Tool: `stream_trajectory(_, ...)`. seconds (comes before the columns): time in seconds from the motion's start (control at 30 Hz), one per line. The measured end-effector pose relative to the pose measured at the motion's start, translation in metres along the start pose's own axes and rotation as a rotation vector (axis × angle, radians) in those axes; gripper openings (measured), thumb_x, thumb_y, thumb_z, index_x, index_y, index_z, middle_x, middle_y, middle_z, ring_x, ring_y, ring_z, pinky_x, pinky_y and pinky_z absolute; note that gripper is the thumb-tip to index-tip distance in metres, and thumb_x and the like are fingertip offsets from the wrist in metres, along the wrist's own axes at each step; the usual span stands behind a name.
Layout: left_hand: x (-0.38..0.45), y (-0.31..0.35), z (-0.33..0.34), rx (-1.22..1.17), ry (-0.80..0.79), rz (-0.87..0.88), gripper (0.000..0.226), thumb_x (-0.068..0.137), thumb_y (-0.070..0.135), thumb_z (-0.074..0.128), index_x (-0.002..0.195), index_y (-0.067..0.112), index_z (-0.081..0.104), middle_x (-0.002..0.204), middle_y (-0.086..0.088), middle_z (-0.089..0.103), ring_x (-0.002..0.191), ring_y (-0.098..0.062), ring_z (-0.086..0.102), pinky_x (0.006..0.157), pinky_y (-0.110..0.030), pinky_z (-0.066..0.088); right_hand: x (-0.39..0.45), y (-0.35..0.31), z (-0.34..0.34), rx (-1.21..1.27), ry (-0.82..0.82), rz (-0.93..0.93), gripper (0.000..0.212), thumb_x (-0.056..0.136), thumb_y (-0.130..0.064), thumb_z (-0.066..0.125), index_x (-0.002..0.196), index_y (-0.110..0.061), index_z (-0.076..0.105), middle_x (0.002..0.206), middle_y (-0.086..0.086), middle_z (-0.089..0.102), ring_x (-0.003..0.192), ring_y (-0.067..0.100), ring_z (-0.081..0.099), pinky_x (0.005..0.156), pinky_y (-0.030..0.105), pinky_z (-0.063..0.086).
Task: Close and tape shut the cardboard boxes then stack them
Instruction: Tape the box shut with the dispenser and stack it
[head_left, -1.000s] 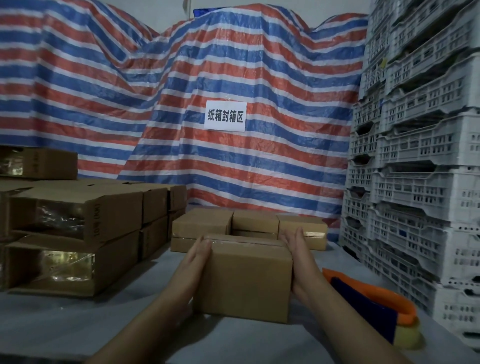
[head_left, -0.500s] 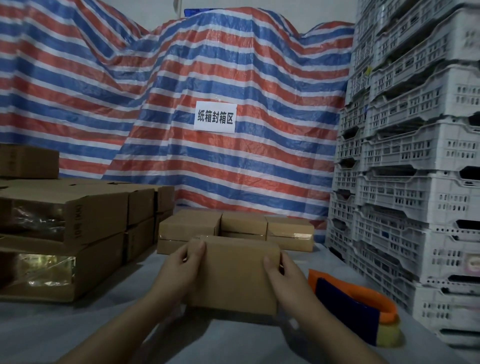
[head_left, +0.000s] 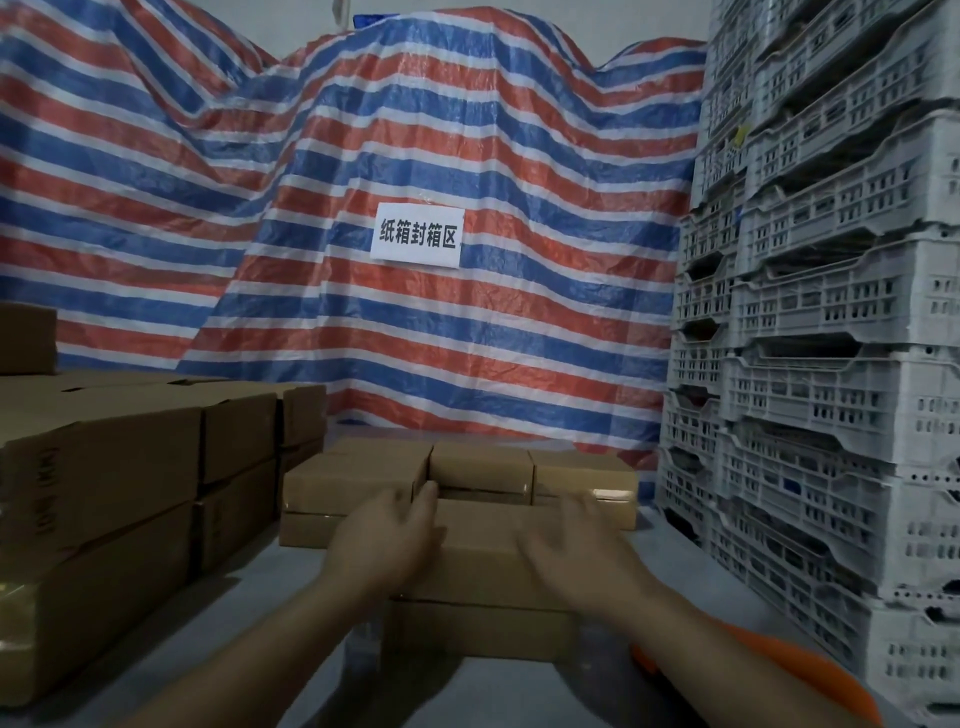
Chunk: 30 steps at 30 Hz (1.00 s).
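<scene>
— Which step are you on?

— Stacking, I judge. The box (head_left: 483, 566) under my palms lies flat on the surface (head_left: 260, 654) with its flaps down. I can't make out a tape strip on its top from here, so I can't say for certain that it is sealed.

— And your grip?

— Wide on both sides, holding nothing. My left hand (head_left: 387, 540) lies over the box's left end, fingers straight and spread, tips at its far edge. My right hand (head_left: 576, 551) is spread over the right end, but it is blurred, so I cannot tell whether it presses the cardboard or hovers just above.

— Where does the box go?

— Just beyond my fingertips sits a low row of boxes (head_left: 467, 478), close to the far edge of mine. Well off to the left of my left hand is the taller stack (head_left: 135, 467). Either could take it; I'd guess the row ahead, since it is nearest.

— What does the next move call for?

— Sliding both hands to the box's ends, clasping it evenly, lifting it level and setting it square on the row. The orange thing (head_left: 753, 670) by my right forearm looks like the tape dispenser; if the seam proves open, I'd reach there first.
</scene>
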<state>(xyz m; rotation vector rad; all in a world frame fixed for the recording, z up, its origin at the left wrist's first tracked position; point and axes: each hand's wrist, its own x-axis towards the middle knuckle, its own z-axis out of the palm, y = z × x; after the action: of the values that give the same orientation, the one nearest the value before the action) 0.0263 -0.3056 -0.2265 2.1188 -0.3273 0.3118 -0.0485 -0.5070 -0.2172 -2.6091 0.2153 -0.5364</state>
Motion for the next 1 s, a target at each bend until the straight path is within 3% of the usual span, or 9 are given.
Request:
stream_trajectory(0.07,-0.006,-0.006,-0.006,0.261,-0.108,0.361,0.061,0.079,0.082,0.034,0.128,0.047,0.044,0.126,0.023,0.05,0.118,-0.003,0.05,0.099,-0.032,0.044,-0.014,0.0,-0.002,-0.301,-0.082,-0.196,0.076,0.088,-0.076,0.041,0.147,-0.028,0.036,0.153,0.0,0.035,0.138,0.022,0.037,0.116,0.046,0.031)
stream_trajectory(0.13,0.001,-0.011,-0.007,0.635,-0.252,0.534,0.08,0.075,0.087,0.027,0.145,0.049,0.025,0.153,0.021,0.026,0.143,-0.009,0.02,0.116,-0.041,0.015,-0.017,0.002,0.0,-0.445,-0.197,-0.207,0.08,0.086,-0.081,0.035,0.148,-0.031,0.033,0.154,0.0,0.034,0.137,0.023,0.036,0.116,0.048,0.028)
stream_trajectory(0.23,0.026,-0.009,0.004,0.852,-0.243,0.586,0.073,0.085,0.079,0.029,0.149,0.044,0.02,0.161,0.005,0.017,0.149,-0.02,0.004,0.118,-0.046,-0.003,-0.003,-0.002,-0.001,-0.563,-0.145,-0.24,0.046,0.099,-0.06,0.038,0.131,-0.026,0.043,0.135,0.005,0.049,0.116,0.024,0.049,0.103,0.045,0.039)
stream_trajectory(0.3,0.041,-0.002,0.018,0.889,-0.239,0.577,0.071,0.089,0.075,0.03,0.15,0.038,0.022,0.161,-0.001,0.019,0.15,-0.024,0.004,0.119,-0.049,-0.003,0.02,-0.004,-0.004,-0.578,-0.192,-0.199,0.034,0.102,-0.047,0.043,0.125,-0.023,0.047,0.129,0.006,0.052,0.11,0.023,0.053,0.099,0.043,0.043)
stream_trajectory(0.5,0.09,-0.001,0.047,1.117,-0.174,0.507,0.072,0.093,0.071,0.025,0.146,0.023,0.031,0.158,-0.014,0.024,0.149,-0.033,0.01,0.118,-0.053,0.003,0.097,0.006,0.009,-0.49,-0.307,-0.09,0.032,0.102,-0.034,0.052,0.128,-0.015,0.052,0.13,0.009,0.055,0.112,0.026,0.058,0.1,0.043,0.049)
stream_trajectory(0.67,0.115,-0.007,0.051,1.157,-0.184,0.424,0.07,0.093,0.071,0.026,0.144,0.022,0.033,0.157,-0.017,0.026,0.147,-0.036,0.014,0.118,-0.056,0.006,0.123,0.004,0.026,-0.453,-0.289,-0.076,0.035,0.101,-0.032,0.054,0.133,-0.016,0.052,0.133,0.009,0.055,0.116,0.026,0.056,0.102,0.043,0.048)
stream_trajectory(1.0,0.133,-0.013,0.06,1.068,-0.217,0.362,0.063,0.091,0.07,0.034,0.132,0.022,0.039,0.139,-0.016,0.046,0.127,-0.035,0.042,0.105,-0.051,0.032,0.142,0.011,0.035,-0.432,-0.249,-0.096,0.039,0.097,-0.035,0.059,0.132,-0.021,0.049,0.133,0.007,0.053,0.114,0.024,0.054,0.101,0.041,0.047)
